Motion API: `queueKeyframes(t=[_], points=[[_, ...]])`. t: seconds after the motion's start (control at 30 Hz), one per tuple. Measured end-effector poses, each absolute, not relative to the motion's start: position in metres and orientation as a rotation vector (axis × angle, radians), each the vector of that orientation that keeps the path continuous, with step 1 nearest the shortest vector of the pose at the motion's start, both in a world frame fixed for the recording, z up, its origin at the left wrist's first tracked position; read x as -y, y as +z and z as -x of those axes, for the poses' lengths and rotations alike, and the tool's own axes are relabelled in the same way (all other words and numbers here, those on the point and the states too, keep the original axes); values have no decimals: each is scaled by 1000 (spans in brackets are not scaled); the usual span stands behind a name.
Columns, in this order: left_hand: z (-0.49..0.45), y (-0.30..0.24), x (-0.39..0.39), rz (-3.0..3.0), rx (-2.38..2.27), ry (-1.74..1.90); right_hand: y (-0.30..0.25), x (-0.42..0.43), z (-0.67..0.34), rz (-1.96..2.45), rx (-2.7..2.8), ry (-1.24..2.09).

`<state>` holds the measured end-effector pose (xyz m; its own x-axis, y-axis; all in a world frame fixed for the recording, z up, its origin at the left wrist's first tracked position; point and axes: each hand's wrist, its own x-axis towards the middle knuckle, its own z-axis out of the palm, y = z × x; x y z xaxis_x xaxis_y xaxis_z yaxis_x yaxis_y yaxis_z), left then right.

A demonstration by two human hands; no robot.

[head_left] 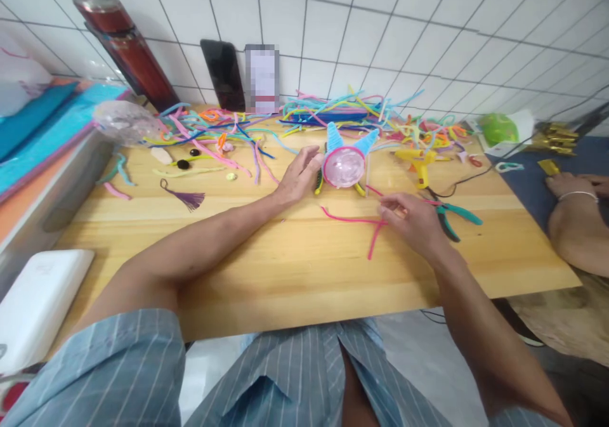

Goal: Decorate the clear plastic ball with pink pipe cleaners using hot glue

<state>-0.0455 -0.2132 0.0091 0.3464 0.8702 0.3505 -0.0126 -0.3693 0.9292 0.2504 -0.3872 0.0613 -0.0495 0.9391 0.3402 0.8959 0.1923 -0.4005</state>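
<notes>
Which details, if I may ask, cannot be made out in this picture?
All in the head view:
Lit phone: its screen is masked by pixelation.
Pink pipe cleaners: the right hand covers part, leaving its grip unclear.
Domed craft piece: blur obscures whether the left hand holds it.
White case: cut off by the left edge.
Co-worker's arm: cut off by the right edge.

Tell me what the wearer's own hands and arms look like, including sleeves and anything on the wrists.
The left hand and right hand are ungloved, with no watch or bracelet visible. The left sleeve is short and blue-grey with thin pale stripes; the right sleeve, barely in view, looks similarly coloured.
</notes>
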Motion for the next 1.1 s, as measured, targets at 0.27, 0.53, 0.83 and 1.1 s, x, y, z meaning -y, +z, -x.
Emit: queueKeyframes(t=[0.27, 0.53, 0.83, 1.1], points=[[39, 15, 219, -1673, -811, 1131, 43, 370, -173, 1490, 2343, 95], [38, 18, 221, -1677, -814, 1131, 49, 356, -166, 1691, 2128, 362], [40, 22, 214, -1664, -827, 1207, 116, 376, -217, 1623, 1584, 401], [53, 67, 260, -1880, -561, 1192, 122, 377, -198, 1484, 1735, 276]])
